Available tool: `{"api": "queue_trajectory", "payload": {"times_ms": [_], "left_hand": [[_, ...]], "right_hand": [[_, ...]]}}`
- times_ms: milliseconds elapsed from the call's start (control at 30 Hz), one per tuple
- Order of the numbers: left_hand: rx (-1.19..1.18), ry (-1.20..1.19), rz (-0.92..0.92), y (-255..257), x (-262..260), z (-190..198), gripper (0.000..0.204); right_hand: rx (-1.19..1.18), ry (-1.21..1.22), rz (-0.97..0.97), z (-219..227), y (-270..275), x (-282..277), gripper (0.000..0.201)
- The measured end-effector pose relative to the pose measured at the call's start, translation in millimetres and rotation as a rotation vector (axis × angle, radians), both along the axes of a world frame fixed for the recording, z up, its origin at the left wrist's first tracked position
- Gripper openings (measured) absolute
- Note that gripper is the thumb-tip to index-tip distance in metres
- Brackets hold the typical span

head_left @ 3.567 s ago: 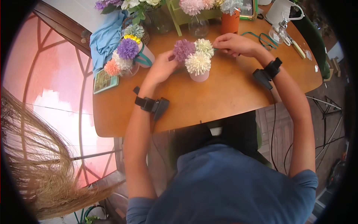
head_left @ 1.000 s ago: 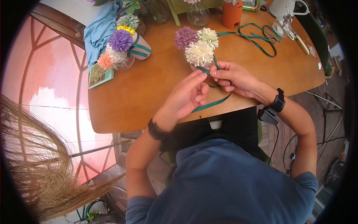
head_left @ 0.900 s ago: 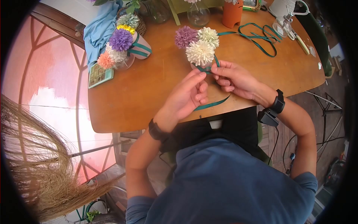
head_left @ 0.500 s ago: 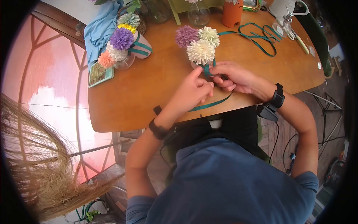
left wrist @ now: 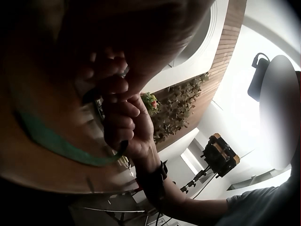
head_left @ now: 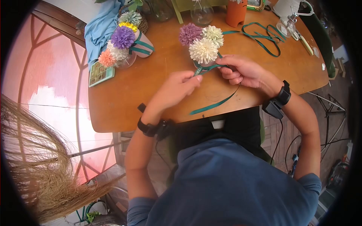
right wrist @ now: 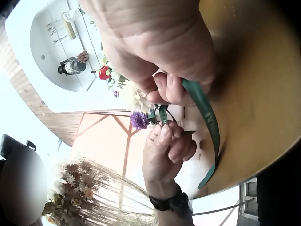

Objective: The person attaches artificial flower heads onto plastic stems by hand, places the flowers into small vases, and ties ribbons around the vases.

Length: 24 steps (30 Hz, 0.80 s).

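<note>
A dark green ribbon point(head_left: 211, 68) runs across the front of a small cup holding a mauve pompom flower point(head_left: 190, 34) and two cream ones point(head_left: 204, 50). My left hand point(head_left: 174, 89) pinches one part of the ribbon between thumb and fingers, just in front of the cup. To the right, my right hand point(head_left: 244, 71) grips another part of it with curled fingers. From the right hand a loose ribbon tail point(right wrist: 211, 127) hangs down to the table near its front edge. The flowers and ribbon hide most of the cup.
More ribbon point(head_left: 264, 37) lies looped at the back right, beside a glass bottle point(head_left: 287, 27) and scissors point(head_left: 301, 42). At left stand a ribbon-wrapped cup point(head_left: 144, 46), several colourful pompom flowers point(head_left: 122, 37) and a mint-framed box point(head_left: 101, 75). An orange pot point(head_left: 236, 14) stands behind.
Both hands came from the flowers' sides to the cup's front, bringing ribbon round it. In the last half second the left hand has drawn away leftward with its ribbon, and the hands are farther apart.
</note>
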<state>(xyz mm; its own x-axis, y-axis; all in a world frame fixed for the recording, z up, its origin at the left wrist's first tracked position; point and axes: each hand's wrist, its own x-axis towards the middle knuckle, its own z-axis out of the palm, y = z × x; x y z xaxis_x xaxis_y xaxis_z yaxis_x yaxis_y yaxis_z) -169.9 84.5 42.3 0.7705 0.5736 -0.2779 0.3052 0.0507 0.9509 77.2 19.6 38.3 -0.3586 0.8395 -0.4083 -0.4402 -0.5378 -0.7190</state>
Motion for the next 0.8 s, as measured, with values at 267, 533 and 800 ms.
{"api": "queue_trajectory", "payload": {"times_ms": [267,533,800], "left_hand": [[0.145,0.082,0.076,21,-30,7,0.037],[0.251,0.155,0.127,30,-40,3,0.040],[0.477,0.293,0.152,40,-55,4,0.045]], "right_hand": [[0.057,-0.060,-0.107,9,5,17,0.013],[0.117,-0.197,-0.127,4,9,24,0.008],[0.159,-0.280,-0.132,2,11,24,0.009]]}}
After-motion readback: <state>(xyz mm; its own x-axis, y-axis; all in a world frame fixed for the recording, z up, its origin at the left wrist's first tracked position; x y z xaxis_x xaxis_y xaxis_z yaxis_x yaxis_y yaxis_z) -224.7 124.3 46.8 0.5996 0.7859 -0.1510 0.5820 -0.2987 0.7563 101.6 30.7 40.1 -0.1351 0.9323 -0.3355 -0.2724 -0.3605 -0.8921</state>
